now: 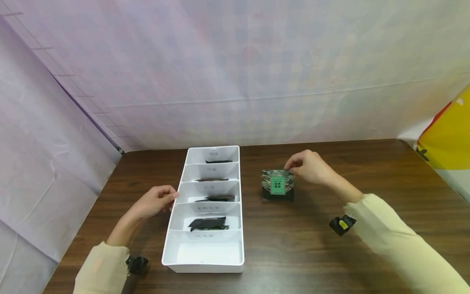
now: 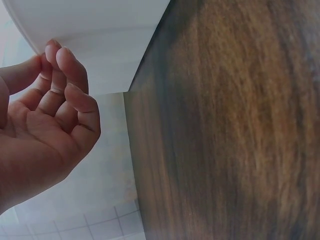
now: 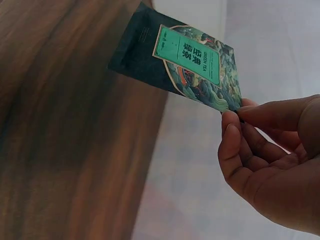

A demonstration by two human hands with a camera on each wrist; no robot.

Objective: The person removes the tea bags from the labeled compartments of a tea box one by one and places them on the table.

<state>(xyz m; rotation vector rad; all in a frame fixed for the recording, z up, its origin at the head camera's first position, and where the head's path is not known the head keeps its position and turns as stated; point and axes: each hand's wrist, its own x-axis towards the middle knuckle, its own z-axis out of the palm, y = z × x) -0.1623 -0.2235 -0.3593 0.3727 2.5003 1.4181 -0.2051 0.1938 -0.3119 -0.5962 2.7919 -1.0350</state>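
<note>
My right hand [image 1: 310, 167] pinches a top corner of a green tea sachet [image 1: 278, 185] between thumb and fingertips. The sachet has a green label and a dark lower band; it hangs to the right of a white divided box [image 1: 203, 267]. In the right wrist view its label [image 3: 187, 55] reads "GREEN TEA". My left hand [image 1: 156, 200] grips the box's left rim, thumb and curled fingers meeting at the edge, as the left wrist view also shows. Dark sachets lie in the back compartments, among them a pair of black packets [image 1: 207, 223]. The front compartment holds nothing.
The box stands on a dark wood table [image 1: 323, 257]. Pale patterned cloth [image 1: 235, 73] hangs behind the table and at the left. A yellow and red cloth [image 1: 446, 134] hangs at the far right. Faint markings show on the box's inner walls.
</note>
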